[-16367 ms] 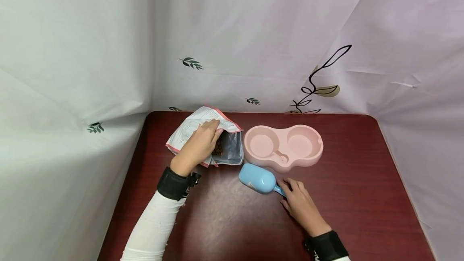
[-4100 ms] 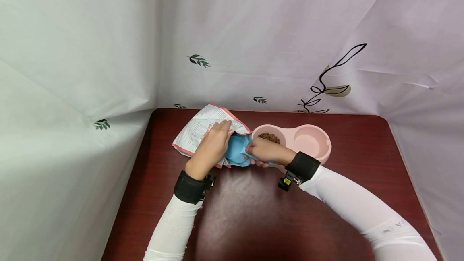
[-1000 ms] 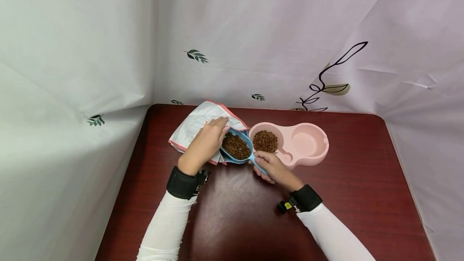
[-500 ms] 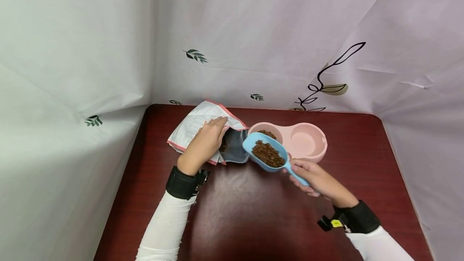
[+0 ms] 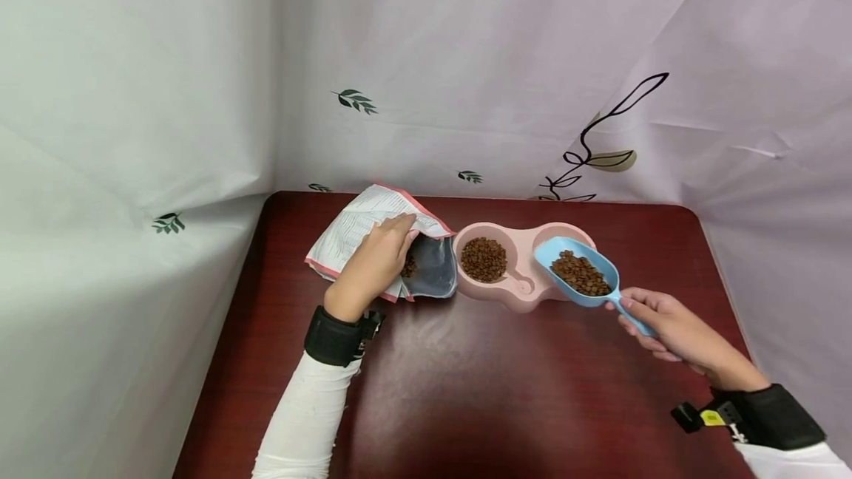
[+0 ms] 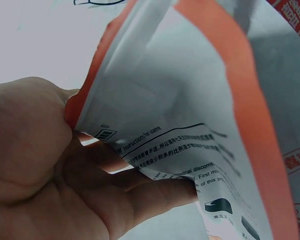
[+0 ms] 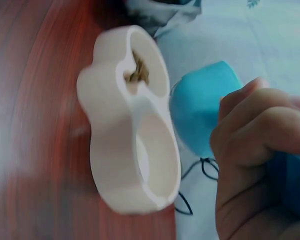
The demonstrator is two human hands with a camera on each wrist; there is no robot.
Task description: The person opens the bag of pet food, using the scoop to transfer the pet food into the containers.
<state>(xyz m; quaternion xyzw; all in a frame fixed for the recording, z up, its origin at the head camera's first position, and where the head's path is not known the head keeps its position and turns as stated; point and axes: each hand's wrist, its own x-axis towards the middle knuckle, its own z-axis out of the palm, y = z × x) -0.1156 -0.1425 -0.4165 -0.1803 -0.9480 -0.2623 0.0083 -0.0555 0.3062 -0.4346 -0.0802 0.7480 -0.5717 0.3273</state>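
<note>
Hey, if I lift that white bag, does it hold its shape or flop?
It'd likely flop: the bag looks thin, curving softly in the left wrist view. It may spill if tipped, since it lies open with brown kibble inside.

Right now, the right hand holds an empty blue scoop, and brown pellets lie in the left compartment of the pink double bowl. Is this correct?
Not entirely: the blue scoop is not empty; the head view shows brown pellets in it. The right hand does hold it, and more pellets lie in the left compartment of the pink double bowl.
</note>
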